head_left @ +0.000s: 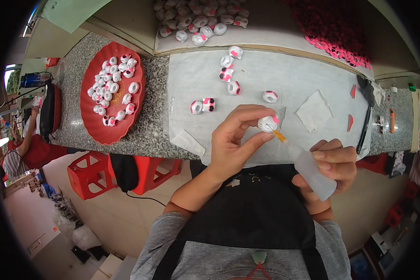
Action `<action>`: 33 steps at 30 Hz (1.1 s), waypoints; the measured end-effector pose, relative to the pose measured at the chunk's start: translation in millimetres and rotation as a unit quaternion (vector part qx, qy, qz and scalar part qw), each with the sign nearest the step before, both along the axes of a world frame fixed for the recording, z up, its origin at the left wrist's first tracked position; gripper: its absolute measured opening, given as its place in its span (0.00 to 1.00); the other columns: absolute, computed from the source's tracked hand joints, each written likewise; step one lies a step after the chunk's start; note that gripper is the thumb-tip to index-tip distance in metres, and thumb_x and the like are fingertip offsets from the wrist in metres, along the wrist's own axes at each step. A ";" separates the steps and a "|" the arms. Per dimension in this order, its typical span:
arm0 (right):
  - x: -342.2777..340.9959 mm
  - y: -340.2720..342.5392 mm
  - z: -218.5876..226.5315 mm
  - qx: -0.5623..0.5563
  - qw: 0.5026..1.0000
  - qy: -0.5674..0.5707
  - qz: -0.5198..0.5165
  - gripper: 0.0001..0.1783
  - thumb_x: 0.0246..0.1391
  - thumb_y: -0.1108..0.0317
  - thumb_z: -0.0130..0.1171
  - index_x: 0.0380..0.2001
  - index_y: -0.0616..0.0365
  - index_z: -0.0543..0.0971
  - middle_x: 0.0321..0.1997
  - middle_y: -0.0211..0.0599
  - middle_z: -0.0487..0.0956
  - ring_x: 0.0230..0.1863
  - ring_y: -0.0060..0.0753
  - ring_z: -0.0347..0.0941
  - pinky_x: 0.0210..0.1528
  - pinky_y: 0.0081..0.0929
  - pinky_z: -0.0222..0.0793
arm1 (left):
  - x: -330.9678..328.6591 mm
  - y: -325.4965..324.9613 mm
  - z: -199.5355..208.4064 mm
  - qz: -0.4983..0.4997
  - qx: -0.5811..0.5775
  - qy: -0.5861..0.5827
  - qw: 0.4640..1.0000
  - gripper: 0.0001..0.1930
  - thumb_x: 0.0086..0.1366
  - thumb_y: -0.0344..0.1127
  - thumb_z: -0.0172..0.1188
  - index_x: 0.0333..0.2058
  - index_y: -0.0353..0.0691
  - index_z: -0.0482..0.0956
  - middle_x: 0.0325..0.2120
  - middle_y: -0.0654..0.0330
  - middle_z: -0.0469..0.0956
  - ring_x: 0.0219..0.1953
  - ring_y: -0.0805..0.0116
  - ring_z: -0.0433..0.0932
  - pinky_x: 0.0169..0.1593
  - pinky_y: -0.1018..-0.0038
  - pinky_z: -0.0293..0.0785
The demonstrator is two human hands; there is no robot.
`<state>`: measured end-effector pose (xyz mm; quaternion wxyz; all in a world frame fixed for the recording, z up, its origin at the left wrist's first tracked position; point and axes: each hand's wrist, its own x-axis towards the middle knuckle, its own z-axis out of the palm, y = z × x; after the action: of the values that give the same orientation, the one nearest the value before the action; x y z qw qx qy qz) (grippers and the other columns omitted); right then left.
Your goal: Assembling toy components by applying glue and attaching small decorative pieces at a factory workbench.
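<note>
From where I stand, the left hand [240,140] has its thumb and forefinger narrowed onto a small white figure piece [267,123] with pink on top, held up over the paper sheet [191,79]. The right hand [335,164] has its grip wrapped around a translucent squeeze bottle [316,176], slanted so the orange nozzle [279,136] points at the piece; I can't tell if the fine tip touches it. Fingertips cover part of the piece's edges.

Just beyond the hands sits a lone pink-trimmed piece [270,96], with a square white cloth [315,112] to the right. Leftward, a pair of pieces [202,106] sit together, and farther along the granite tabletop [155,107] a red scalloped tray [88,88] carries many more. A shelf behind bears a white heap [200,21].
</note>
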<state>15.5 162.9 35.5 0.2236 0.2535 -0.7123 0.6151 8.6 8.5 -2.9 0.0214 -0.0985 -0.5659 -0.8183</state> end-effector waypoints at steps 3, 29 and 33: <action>-0.7 0.2 2.1 0.021 1.000 0.001 0.021 0.22 0.28 0.65 0.66 0.25 0.54 0.63 0.26 0.31 0.63 0.20 0.22 0.59 0.18 0.15 0.57 | 1.1 -1.0 0.9 0.005 -0.038 0.004 0.999 0.17 0.46 0.17 0.52 0.38 0.29 0.65 0.38 0.52 0.65 0.42 0.65 0.66 0.44 0.75 0.64; -142.6 31.0 -9.0 0.069 0.968 -0.240 -0.004 0.15 0.38 0.76 0.51 0.34 0.63 0.65 0.26 0.33 0.68 0.29 0.23 0.67 0.28 0.18 0.65 | -8.1 -31.8 6.2 0.139 0.059 -0.010 0.989 0.18 0.47 0.18 0.52 0.39 0.30 0.63 0.38 0.50 0.67 0.41 0.69 0.67 0.44 0.78 0.62; -223.1 34.5 -32.1 0.421 0.894 -0.050 -0.145 0.14 0.39 0.70 0.52 0.33 0.61 0.69 0.29 0.40 0.72 0.28 0.33 0.69 0.31 0.26 0.65 | -5.7 -29.4 8.5 0.124 0.068 -0.034 0.989 0.18 0.47 0.19 0.53 0.39 0.30 0.64 0.38 0.49 0.68 0.42 0.67 0.67 0.45 0.77 0.62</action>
<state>-207.5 197.4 3.4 0.1467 0.1865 -0.9438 0.2301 2.9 -20.9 5.6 0.1097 0.0021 -0.5170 -0.8489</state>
